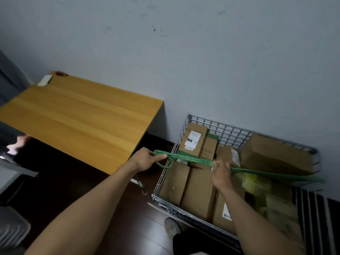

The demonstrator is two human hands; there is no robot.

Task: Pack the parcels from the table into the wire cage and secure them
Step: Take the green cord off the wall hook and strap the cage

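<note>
Your left hand [147,159] curls its fingers round the looped green elastic cord [191,159]; your right hand [220,174] pinches it mid-span, above brown cardboard parcels [197,192] in the silver wire cage [231,134]. Likely soft and springy: grip near its ends.

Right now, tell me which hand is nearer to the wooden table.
Left. The left hand grips the green cord just beside the table; the right hand holds the cord farther off, above the boxes in the wire cage.

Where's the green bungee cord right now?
Head view, centre right: the green bungee cord stretches over the wire cage, gripped by the left hand and right hand.
</note>
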